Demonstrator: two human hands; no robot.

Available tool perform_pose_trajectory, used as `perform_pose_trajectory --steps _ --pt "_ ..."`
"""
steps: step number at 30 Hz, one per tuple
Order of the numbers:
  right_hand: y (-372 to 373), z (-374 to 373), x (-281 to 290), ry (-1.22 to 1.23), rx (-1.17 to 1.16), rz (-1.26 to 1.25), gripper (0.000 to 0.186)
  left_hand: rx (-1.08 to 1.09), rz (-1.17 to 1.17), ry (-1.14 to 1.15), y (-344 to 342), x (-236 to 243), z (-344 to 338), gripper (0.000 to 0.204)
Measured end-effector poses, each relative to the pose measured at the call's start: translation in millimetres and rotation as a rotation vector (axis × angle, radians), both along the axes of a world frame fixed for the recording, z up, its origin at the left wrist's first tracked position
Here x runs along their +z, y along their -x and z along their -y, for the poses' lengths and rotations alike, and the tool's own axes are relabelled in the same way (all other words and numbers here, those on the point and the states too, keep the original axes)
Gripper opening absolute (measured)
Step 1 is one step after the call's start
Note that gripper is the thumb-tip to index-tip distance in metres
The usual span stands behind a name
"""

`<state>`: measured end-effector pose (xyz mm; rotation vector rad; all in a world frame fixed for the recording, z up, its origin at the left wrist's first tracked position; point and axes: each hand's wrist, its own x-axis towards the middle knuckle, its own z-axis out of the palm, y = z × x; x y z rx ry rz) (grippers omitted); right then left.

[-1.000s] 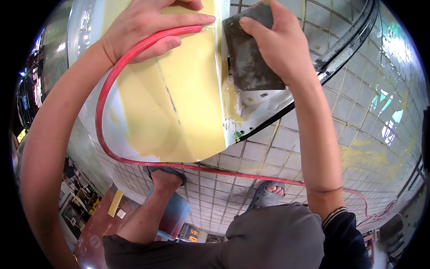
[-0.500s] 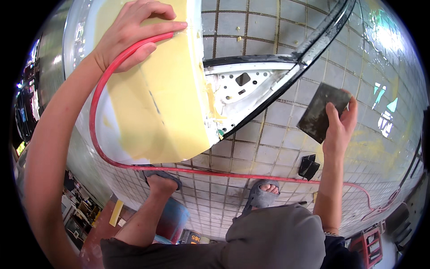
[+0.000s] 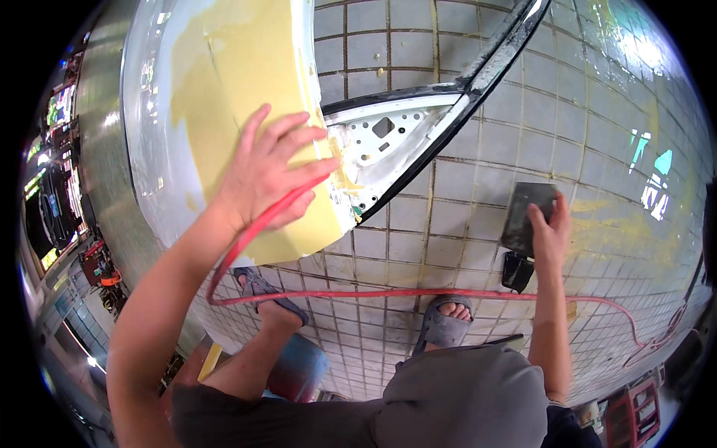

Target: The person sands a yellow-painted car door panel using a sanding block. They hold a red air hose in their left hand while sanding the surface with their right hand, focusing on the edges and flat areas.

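A car door with a white skin and broad smooth yellow filler stands before me. Over its lower right part reaches my left hand, fingers spread across the filler. That hand pinches the end of a red hose between thumb and forefinger. Whether its fingertips touch the surface is hard to tell. On the right, above the floor, my right hand grips a flat dark grey sanding block, thumb on its face. The door's bare white corner plate with holes and its black-edged window frame extend rightward.
The hose runs over the tiled floor past my sandalled feet to a coil at the far right. A small black object lies near the block. Beside my left leg stands a blue bucket; a red rack is at lower right.
My left hand has come down and toward me over the filler, carrying the hose end and spreading its fingers. My right hand has moved slightly left and nearer, turning the block more upright.
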<state>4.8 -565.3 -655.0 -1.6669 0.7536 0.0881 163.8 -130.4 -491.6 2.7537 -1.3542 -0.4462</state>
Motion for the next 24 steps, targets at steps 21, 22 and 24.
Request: perform_pose_trajectory --steps 21,22,24 --pt "-94.6 -161.5 90.3 -0.077 0.66 0.169 0.043 -0.001 -0.062 0.089 20.9 -21.0 31.6 0.036" --pt "-99.1 -164.8 91.1 -0.05 0.692 0.14 0.043 -0.004 -0.073 0.092 19.6 -20.9 32.2 0.035" --pt "-102.5 -173.4 86.7 -0.009 0.718 0.185 0.043 -0.014 -0.094 0.09 17.3 -20.2 30.4 0.033"
